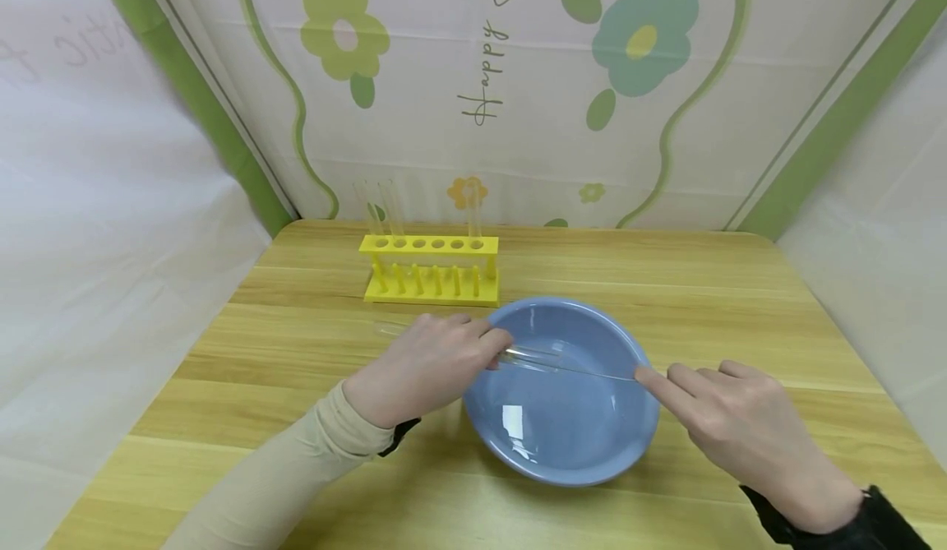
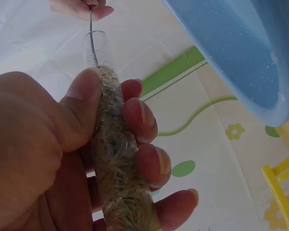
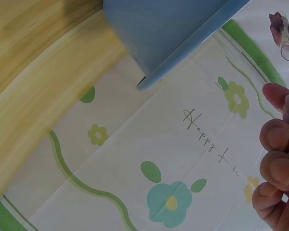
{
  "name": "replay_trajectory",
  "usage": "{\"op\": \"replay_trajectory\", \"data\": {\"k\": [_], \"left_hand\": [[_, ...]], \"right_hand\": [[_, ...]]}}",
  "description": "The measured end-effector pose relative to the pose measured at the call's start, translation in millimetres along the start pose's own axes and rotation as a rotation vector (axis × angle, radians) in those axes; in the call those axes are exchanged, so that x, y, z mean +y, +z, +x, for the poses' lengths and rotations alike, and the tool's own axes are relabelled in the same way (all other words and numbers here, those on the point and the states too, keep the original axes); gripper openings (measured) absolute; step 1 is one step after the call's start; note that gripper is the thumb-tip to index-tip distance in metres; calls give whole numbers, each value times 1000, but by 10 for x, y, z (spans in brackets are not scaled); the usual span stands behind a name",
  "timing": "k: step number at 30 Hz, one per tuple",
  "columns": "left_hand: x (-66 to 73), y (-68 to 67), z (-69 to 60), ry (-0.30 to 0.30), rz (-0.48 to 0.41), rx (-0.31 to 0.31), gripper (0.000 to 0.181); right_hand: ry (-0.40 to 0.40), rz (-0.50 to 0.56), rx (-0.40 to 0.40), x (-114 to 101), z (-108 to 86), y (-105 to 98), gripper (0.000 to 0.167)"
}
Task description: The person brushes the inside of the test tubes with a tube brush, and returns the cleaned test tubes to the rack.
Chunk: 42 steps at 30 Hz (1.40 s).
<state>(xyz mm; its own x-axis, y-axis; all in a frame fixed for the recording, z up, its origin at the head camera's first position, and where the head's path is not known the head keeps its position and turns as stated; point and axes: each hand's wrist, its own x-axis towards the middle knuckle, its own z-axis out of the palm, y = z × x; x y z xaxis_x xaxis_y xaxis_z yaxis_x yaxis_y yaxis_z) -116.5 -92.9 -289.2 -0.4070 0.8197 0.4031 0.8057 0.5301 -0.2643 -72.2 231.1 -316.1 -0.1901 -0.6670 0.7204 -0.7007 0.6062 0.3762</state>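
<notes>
Over the blue basin, my left hand grips a clear glass test tube, lying nearly level, its mouth toward the right. Inside the tube are the pale bristles of a test tube brush; the left wrist view shows the thumb on one side and the fingers curled round the other. The brush's thin twisted-wire handle comes out of the mouth. My right hand pinches that wire between thumb and index finger at the basin's right rim. The handle's end is hidden in the right hand.
A yellow test tube rack stands behind the basin to the left, with several clear tubes upright on it. Water drops show on the basin wall in the left wrist view. A patterned white cloth hangs behind the wooden table.
</notes>
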Motion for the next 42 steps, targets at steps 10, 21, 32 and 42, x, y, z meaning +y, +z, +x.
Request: {"op": "replay_trajectory", "data": {"k": [10,21,32,42], "left_hand": [[-14,-27,-8,-4,-12,-20,18],[-40,-29,-28,3,-13,-9,16],[-61,-40,-19,-6,-21,-40,17],[-94,-17,-21,-11,-27,-49,17]], "right_hand": [[-6,-9,17,21,-12,-17,42],[-2,-14,23,38,-51,-38,45],[4,-28,18,64,-72,-70,48],[11,-15,7,97,-118,-58,50]]}}
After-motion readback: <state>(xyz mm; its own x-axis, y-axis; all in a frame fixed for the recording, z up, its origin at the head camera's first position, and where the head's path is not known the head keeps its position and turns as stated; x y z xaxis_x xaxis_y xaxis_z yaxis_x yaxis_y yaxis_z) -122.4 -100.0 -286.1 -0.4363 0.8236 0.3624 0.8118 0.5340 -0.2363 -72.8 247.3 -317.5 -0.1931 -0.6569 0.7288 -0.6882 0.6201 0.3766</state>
